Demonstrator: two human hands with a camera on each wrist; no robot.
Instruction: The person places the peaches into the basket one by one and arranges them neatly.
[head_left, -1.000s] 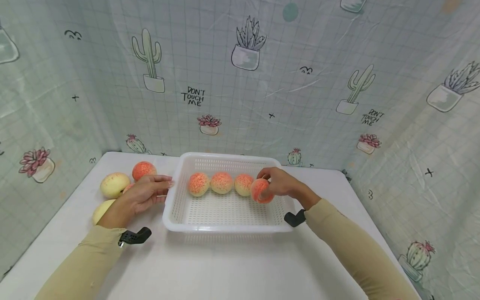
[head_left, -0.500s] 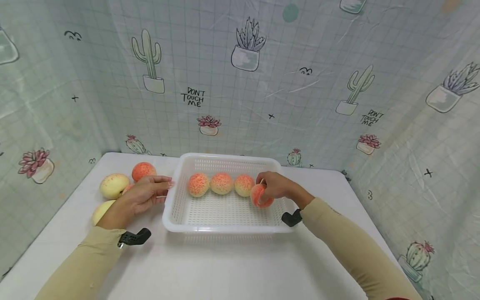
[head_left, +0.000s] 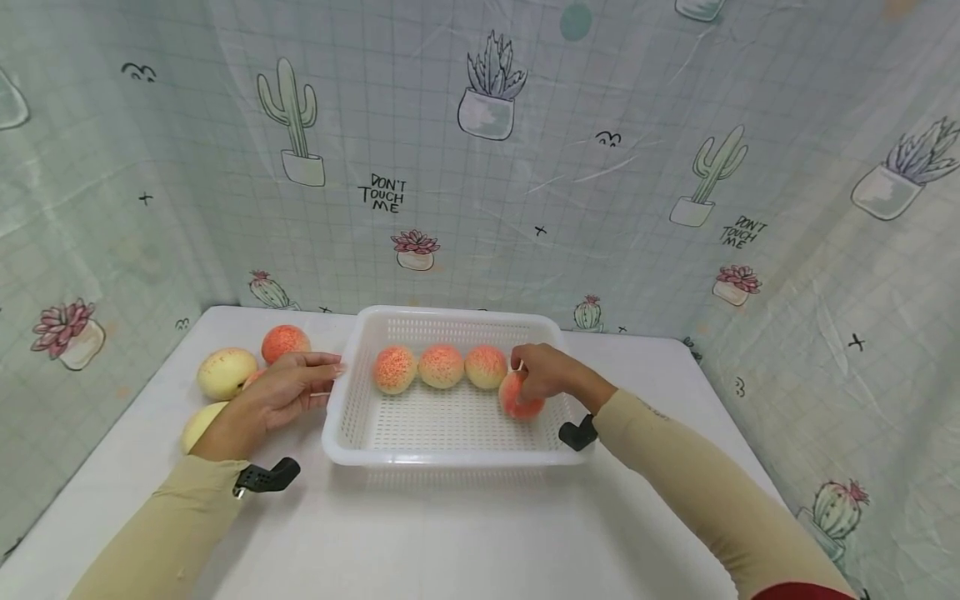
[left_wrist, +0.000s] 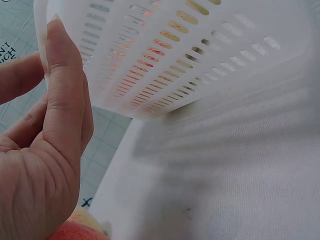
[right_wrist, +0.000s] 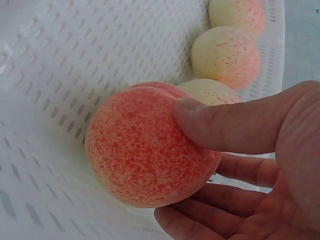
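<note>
Peach (right_wrist: 150, 145), red-flushed, now sits a touch lower inside the white basket (head_left: 450, 457) than 1 s ago; R hand (head_left: 549, 368) has come down w/ it and grasps it, thumb on its upper side. We put it toward the R end of the basket, next to a row of 3 paler speckled peaches (head_left: 441, 367); can't tell if its underside meets the basket floor. We judge the placing almost done, release not yet made. L hand (head_left: 288, 393) unchanged: thumb & fingers lightly pinch the basket's L rim, prob. to steady it. Farther out, on the white table (head_left: 450, 533) L of the basket: a red peach (head_left: 285, 342), 2 yellowish fruits (head_left: 227, 373) and another mostly hidden behind L hand, so we'd say the job's only part done.
</note>
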